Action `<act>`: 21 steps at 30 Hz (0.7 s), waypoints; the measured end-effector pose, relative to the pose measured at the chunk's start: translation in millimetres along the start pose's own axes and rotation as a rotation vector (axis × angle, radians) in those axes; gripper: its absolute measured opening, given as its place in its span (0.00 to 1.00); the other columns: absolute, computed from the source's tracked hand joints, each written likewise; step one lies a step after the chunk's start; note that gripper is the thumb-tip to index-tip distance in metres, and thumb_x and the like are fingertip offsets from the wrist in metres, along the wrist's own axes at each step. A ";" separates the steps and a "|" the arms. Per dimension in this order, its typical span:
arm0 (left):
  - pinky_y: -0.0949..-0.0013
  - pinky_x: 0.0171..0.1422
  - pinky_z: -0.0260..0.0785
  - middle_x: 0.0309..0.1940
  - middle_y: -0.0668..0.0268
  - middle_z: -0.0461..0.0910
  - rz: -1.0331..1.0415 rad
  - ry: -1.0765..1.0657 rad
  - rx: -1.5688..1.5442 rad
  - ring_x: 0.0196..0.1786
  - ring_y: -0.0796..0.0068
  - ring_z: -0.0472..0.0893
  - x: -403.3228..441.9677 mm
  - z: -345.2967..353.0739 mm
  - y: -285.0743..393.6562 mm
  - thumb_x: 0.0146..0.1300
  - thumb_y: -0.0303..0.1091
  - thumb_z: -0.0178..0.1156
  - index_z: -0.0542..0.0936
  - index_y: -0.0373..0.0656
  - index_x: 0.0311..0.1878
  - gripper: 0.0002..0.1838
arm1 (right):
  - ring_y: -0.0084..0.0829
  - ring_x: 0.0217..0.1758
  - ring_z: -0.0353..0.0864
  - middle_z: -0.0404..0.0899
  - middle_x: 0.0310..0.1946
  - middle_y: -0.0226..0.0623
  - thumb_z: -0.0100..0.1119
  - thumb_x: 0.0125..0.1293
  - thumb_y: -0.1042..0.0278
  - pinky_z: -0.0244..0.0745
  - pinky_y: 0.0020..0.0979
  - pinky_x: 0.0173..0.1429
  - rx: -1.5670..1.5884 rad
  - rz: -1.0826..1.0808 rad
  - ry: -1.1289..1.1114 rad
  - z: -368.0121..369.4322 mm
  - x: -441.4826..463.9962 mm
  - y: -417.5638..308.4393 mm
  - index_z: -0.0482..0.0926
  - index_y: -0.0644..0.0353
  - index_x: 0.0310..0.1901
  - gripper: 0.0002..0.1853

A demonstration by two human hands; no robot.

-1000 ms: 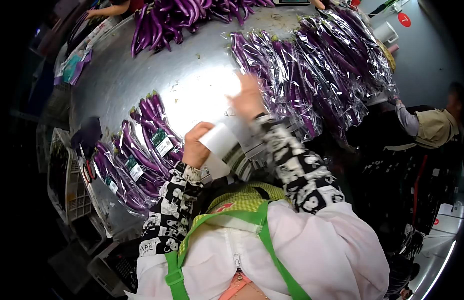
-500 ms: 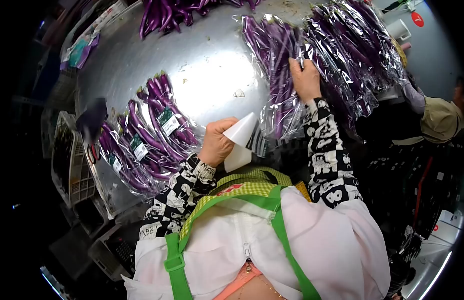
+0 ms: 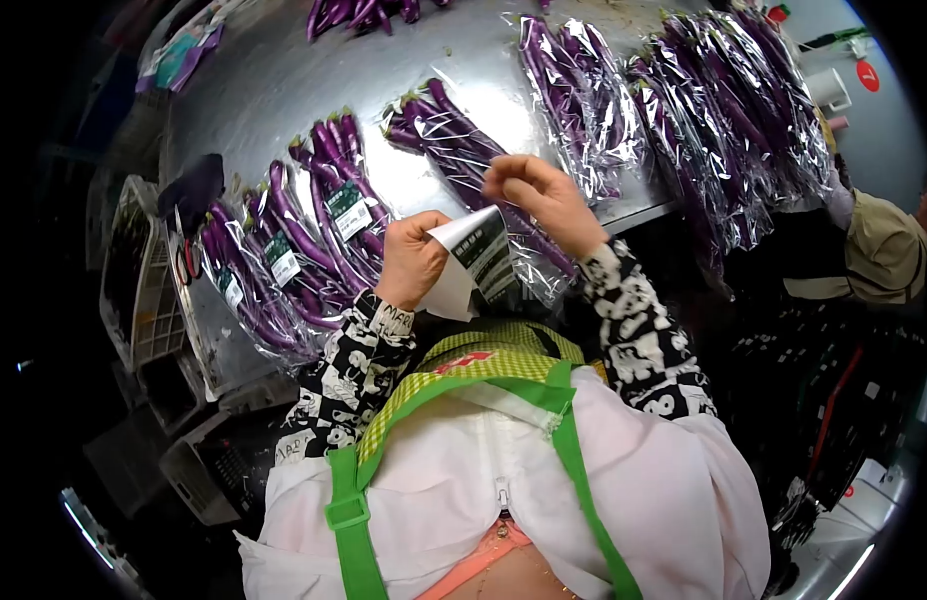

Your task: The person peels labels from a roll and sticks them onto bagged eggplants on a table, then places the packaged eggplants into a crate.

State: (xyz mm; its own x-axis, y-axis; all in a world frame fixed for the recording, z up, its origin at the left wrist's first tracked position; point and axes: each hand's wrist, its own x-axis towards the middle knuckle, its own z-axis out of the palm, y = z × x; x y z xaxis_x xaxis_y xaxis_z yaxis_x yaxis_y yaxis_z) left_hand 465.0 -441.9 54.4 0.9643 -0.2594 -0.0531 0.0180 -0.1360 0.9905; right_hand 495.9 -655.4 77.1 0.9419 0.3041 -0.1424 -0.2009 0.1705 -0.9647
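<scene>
My left hand [image 3: 414, 262] is closed on a folded sheet of printed labels [image 3: 479, 252], white on the back and dark green on the printed face. My right hand [image 3: 549, 200] hovers just right of the sheet, fingers loosely bent and the thumb apart from them. Beneath the hands lies a clear bag of long purple eggplants [image 3: 454, 140], its lower part partly hidden by the sheet and right hand. To the left are several bagged eggplants [image 3: 329, 175] with green-and-white labels [image 3: 349, 210] stuck on.
More bagged eggplants [image 3: 579, 100] lie at the right, beside a bigger pile [image 3: 729, 120] at the metal table's [image 3: 254, 100] edge. Loose eggplants [image 3: 359, 14] are at the back. Scissors [image 3: 187, 262] and crates [image 3: 154, 320] sit left. Another person [image 3: 889, 245] is at the far right.
A bag of eggplants has come leftward from the right-hand group to in front of me. My right hand has let go of it and moved toward the label sheet, whose printed face now shows.
</scene>
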 end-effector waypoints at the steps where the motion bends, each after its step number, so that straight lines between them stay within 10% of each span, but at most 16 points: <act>1: 0.81 0.33 0.66 0.24 0.73 0.80 0.014 0.019 -0.043 0.28 0.89 0.73 0.2 -1.3 -2.1 0.62 0.28 0.63 0.82 0.36 0.32 0.06 | 0.24 0.48 0.78 0.78 0.45 0.36 0.60 0.65 0.71 0.74 0.24 0.52 0.017 0.022 -0.061 8.4 -8.8 -12.6 0.72 0.66 0.54 0.17; 10: 0.77 0.43 0.73 0.30 0.67 0.81 0.312 0.171 -0.052 0.36 0.78 0.80 4.8 13.8 5.9 0.56 0.26 0.67 0.80 0.38 0.41 0.10 | 0.18 0.40 0.78 0.80 0.39 0.32 0.64 0.61 0.72 0.75 0.20 0.45 -0.144 -0.029 -0.041 32.7 -20.2 -7.7 0.77 0.65 0.49 0.15; 21: 0.77 0.33 0.69 0.28 0.70 0.81 -0.262 0.163 -0.255 0.29 0.85 0.76 -10.0 37.7 -36.7 0.59 0.28 0.64 0.82 0.35 0.35 0.06 | 0.18 0.37 0.76 0.79 0.35 0.32 0.63 0.60 0.73 0.71 0.21 0.41 -0.528 -0.017 -0.018 19.0 6.2 10.1 0.80 0.65 0.37 0.06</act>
State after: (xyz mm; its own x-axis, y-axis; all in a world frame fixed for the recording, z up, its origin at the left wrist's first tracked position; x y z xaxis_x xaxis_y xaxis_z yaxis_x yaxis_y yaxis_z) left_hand 444.7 -470.3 13.9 0.9471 -0.0899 -0.3080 0.3145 0.0699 0.9467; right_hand 494.6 -634.0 70.6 0.9383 0.3219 -0.1263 -0.0183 -0.3185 -0.9478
